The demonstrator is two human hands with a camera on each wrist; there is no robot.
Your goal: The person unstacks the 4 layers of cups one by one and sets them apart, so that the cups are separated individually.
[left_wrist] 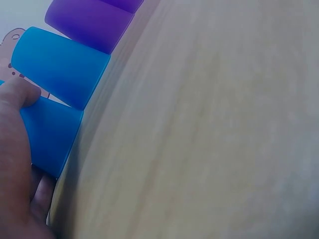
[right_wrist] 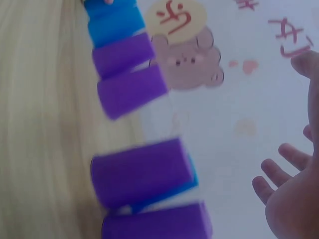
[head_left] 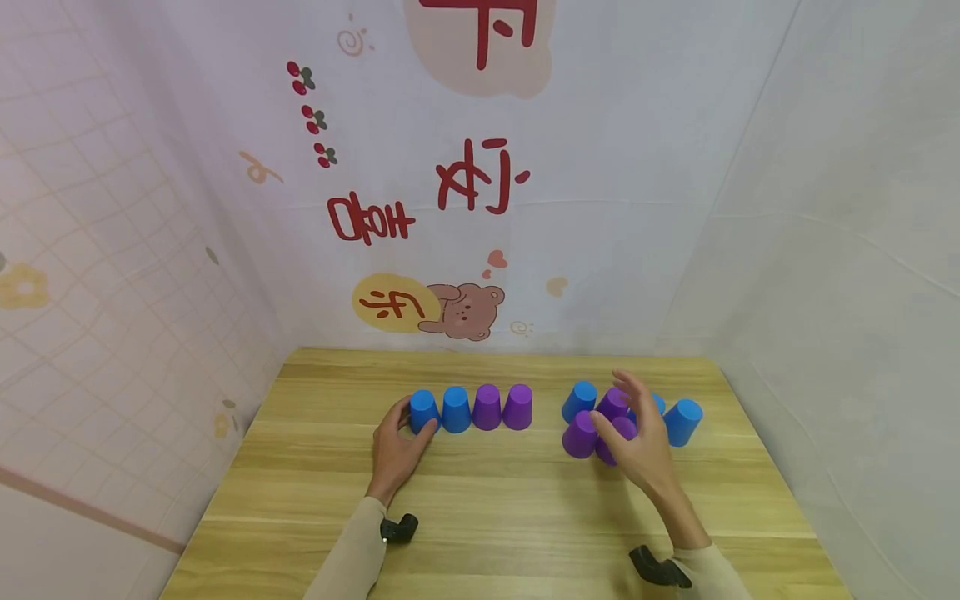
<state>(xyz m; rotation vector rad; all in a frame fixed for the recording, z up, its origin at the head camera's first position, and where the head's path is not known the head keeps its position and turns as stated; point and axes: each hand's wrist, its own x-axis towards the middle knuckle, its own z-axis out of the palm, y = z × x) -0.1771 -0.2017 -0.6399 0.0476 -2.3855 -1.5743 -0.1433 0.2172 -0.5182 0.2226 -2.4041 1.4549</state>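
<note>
Upside-down plastic cups stand on the wooden table. The left row has the end blue cup (head_left: 423,412), a second blue cup (head_left: 456,409), then two purple cups, one (head_left: 487,407) beside the other (head_left: 518,406). My left hand (head_left: 397,447) grips the end blue cup, its thumb on the near side and fingers round the outer side. My right hand (head_left: 643,435), fingers spread, is over the right-hand group and holds nothing. Under it are a front purple cup (head_left: 580,435) and a second purple cup (head_left: 613,454), partly hidden. In the right wrist view the palm (right_wrist: 294,206) shows beside the purple cups.
Behind the front purple cups stand a blue cup (head_left: 581,401), a purple cup (head_left: 613,402) and a half-hidden blue one, with another blue cup (head_left: 683,422) at the right end. A printed white cloth (head_left: 615,275) hangs along the table's back edge, and more cloth flanks both sides.
</note>
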